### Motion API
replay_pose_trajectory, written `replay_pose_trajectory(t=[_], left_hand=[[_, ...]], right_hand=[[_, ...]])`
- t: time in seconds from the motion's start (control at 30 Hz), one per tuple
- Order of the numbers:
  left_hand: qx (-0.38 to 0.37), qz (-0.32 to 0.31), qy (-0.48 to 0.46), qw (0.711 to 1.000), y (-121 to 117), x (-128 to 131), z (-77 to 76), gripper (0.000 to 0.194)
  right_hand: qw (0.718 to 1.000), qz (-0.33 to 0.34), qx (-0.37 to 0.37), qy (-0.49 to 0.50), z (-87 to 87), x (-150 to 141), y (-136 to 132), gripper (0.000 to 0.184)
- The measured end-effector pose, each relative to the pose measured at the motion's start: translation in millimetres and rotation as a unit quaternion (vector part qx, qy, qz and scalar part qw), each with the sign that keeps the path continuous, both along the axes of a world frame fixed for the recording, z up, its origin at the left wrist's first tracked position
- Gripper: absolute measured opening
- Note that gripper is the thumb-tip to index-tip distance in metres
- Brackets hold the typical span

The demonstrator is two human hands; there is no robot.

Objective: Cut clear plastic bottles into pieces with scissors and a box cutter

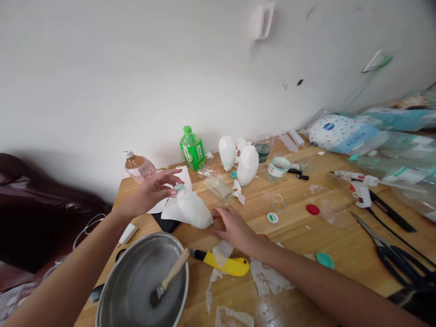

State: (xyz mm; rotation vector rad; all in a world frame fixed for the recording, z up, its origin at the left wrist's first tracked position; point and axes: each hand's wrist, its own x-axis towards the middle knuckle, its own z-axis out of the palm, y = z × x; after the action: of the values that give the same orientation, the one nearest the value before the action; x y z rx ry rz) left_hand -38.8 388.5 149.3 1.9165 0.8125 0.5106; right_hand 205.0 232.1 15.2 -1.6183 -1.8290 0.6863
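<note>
A small bottle covered in white paper [195, 210] lies tilted between my two hands, its pale greenish neck toward the left. My left hand [157, 188] has thumb and fingers about that neck, with the upper fingers stretched past it. At the rounded base, the curved fingertips of my right hand [234, 228] press against the paper covering. White paper sheets [172, 211] and a flat black object [165, 223] are under and behind the bottle. Close below sits a metal bowl [114, 268] of cloudy liquid, a wooden-handled brush [175, 270] leaning in it.
Two white-covered forms [247, 165] stand near the wall by a green bottle [192, 150]. A yellow utility knife [235, 266] and torn paper [269, 278] lie in front. Scissors [391, 254], a glue gun [361, 188] and a wipes pack [344, 131] are at right.
</note>
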Motion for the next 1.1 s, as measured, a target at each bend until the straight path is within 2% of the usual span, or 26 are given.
replay_pose_trajectory(t=[0.13, 0.27, 0.33, 0.47, 0.57, 0.67, 0.73, 0.9, 1.1], left_hand=[[0.003, 0.021, -0.025, 0.999, 3, -7, -4.7, 0.057], [0.01, 0.029, -0.02, 0.999, 6, -12, -9.3, 0.054], [0.013, 0.027, -0.015, 0.999, 7, -13, -11.0, 0.053], [0.006, 0.031, -0.018, 0.999, 7, -13, -11.2, 0.057], [0.011, 0.044, -0.018, 0.999, 4, -11, -9.7, 0.058], [0.024, 0.052, -0.015, 0.998, 1, -8, -8.2, 0.057], [0.03, 0.057, -0.011, 0.998, -1, -7, -7.0, 0.056], [0.031, 0.079, 0.002, 0.996, -3, -5, -5.4, 0.058], [0.009, 0.081, 0.004, 0.997, -3, -9, -8.7, 0.062]], right_hand=[[1.0, -0.019, 0.005, -0.008, 1.3, 3, 1, 0.045], [1.0, -0.006, 0.015, -0.016, 7.0, 7, 1, 0.018], [1.0, 0.003, 0.018, -0.026, 9.9, 9, 0, 0.014], [0.998, 0.034, 0.012, -0.056, 17.4, 20, -10, 0.019], [0.994, 0.05, -0.002, -0.097, 29.7, 34, -24, 0.026], [0.99, 0.036, -0.005, -0.133, 43.8, 40, -34, 0.042], [0.993, 0.022, 0.001, -0.119, 47.8, 34, -34, 0.047], [0.998, -0.013, -0.016, -0.065, 32.4, 1, -16, 0.015], [0.995, -0.055, -0.052, -0.063, 19.8, -12, -4, 0.006]])
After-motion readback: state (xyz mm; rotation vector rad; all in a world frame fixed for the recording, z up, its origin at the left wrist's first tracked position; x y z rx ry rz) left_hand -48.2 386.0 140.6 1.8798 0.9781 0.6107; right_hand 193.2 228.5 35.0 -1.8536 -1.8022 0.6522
